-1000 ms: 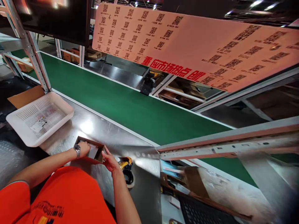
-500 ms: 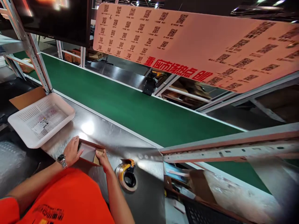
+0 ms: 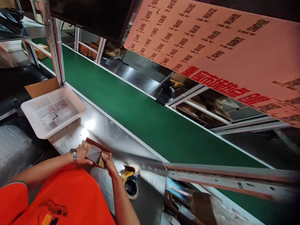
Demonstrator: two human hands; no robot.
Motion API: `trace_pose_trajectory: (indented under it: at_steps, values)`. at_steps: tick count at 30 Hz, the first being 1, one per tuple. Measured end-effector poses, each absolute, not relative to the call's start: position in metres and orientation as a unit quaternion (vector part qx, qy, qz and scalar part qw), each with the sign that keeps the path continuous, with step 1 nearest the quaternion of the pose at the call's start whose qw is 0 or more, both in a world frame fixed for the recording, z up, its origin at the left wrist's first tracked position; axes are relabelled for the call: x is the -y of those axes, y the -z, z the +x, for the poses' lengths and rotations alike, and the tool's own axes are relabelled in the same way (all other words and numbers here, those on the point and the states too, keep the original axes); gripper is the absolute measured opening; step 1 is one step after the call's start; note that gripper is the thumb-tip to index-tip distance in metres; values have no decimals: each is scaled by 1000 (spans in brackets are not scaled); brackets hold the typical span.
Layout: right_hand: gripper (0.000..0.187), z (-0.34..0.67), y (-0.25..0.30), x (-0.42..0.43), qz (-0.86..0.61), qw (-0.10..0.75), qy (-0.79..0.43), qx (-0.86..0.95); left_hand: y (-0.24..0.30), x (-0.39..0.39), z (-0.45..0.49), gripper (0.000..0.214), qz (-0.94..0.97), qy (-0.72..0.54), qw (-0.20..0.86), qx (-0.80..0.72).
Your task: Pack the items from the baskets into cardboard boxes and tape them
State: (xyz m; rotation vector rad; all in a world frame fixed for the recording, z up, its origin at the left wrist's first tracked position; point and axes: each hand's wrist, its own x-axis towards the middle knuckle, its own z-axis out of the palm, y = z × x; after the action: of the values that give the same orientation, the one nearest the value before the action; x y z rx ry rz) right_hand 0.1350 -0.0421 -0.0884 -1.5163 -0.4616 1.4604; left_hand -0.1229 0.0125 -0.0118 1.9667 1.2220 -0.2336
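A small open cardboard box (image 3: 99, 146) lies on the metal bench in front of me, with something pale and flat inside that I cannot make out. My left hand (image 3: 82, 154), wearing a metal watch, grips the box's left end, its thumb at the near side. At the right end my right hand (image 3: 107, 161) holds the box, fingers closed around the flap there. A tape dispenser (image 3: 130, 182) with a yellow and black body stands just right of my right forearm.
To the left sits a white perforated basket (image 3: 81, 110) holding a labelled packet (image 3: 50, 117). A green conveyor belt (image 3: 126, 106) runs behind the bench (image 3: 150, 181). A metal beam (image 3: 211, 178) juts in at the right. Bubble wrap (image 3: 14, 153) lies far left.
The camera view has turned, shifting most things rightward. My left hand has gone from lying along the box's left side to gripping its end. My right hand stays on the right end.
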Motion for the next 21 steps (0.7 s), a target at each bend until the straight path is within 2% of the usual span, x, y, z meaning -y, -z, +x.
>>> trace_pose_trajectory:
  at_steps: [4,7,9,12,16,18,21]
  values:
    - [85,135,82,45,-620,471,-602,177,22,-22,-112,98,774,37,384,-502]
    - [80,143,75,51,-605,441,-641,167,26,-33,-107,76,739,-22,399,-542]
    - [74,151,68,54,-594,411,-674,156,30,-38,-103,78,709,-33,400,-580]
    - [78,158,58,53,-577,384,-711,122,39,-39,-99,101,678,-48,394,-618]
    - [76,150,55,51,-598,417,-680,76,55,-34,-99,125,638,-103,418,-639]
    - [76,146,58,58,-614,447,-645,81,62,-32,-101,120,611,-141,458,-631]
    - [92,145,64,73,-619,465,-624,105,67,-32,-105,100,583,-178,524,-595]
